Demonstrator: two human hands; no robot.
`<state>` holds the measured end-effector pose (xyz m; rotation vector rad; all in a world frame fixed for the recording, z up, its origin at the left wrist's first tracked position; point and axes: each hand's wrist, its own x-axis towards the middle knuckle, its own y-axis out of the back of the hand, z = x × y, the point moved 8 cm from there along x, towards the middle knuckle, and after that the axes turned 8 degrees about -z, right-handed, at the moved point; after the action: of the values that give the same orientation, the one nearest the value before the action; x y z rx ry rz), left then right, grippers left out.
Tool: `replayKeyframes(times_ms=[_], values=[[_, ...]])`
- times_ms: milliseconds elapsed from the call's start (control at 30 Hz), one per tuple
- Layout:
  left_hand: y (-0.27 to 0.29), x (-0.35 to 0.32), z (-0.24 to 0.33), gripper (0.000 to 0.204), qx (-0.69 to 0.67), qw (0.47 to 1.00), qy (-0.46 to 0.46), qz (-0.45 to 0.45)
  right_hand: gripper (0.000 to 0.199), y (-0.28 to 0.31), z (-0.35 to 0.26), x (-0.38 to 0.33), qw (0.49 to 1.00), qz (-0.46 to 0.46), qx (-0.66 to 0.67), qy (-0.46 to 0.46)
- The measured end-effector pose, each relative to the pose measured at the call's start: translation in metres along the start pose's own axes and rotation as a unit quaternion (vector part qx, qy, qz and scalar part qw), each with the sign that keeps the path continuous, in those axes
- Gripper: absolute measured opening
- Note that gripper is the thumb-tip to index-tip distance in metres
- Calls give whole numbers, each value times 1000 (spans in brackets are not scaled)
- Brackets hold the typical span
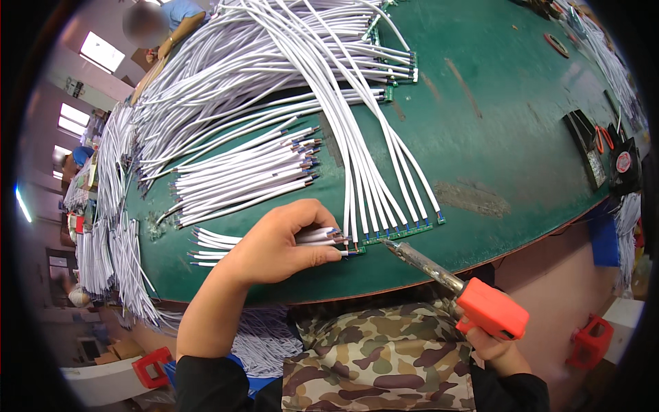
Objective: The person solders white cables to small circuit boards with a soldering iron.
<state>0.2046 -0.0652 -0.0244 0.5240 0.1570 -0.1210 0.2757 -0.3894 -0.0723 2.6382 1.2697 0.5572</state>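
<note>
My left hand is closed around several short white cables, their stripped ends pointing right at the left end of a narrow green circuit board strip. Long white cables run down from the far pile and meet the strip in a row, with blue wire ends showing there. In my right hand is a red soldering gun. Its metal tip points left and rests at or just above the strip, beside my left fingertips; whether it touches cannot be told.
A bundle of cut white cables lies left on the green table. Behind it is a large cable heap. At right are a black holder, red-handled pliers and a tape roll. Another person works at far left.
</note>
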Motion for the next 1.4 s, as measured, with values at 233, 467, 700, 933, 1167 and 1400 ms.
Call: replayKeyframes(times_ms=[233,467,700,933,1167,1400], values=[[-4,6,-25,25,-151,983,106,-24,17,1,2,-3,1000,17,17,1],[-2,6,-13,20,-42,990,136,4,19,3,2,0,1000,-8,3,-10],[-17,4,19,23,110,990,-43,72,19,5,-2,3,1000,-10,2,-3],[-29,2,23,28,149,980,-96,87,24,2,-5,5,999,-39,-7,28],[-27,-7,20,28,200,977,-66,27,44,3,6,-13,1000,-12,-1,21],[-21,-3,24,32,200,972,-105,66,63,-2,4,-8,990,-110,-67,60]])
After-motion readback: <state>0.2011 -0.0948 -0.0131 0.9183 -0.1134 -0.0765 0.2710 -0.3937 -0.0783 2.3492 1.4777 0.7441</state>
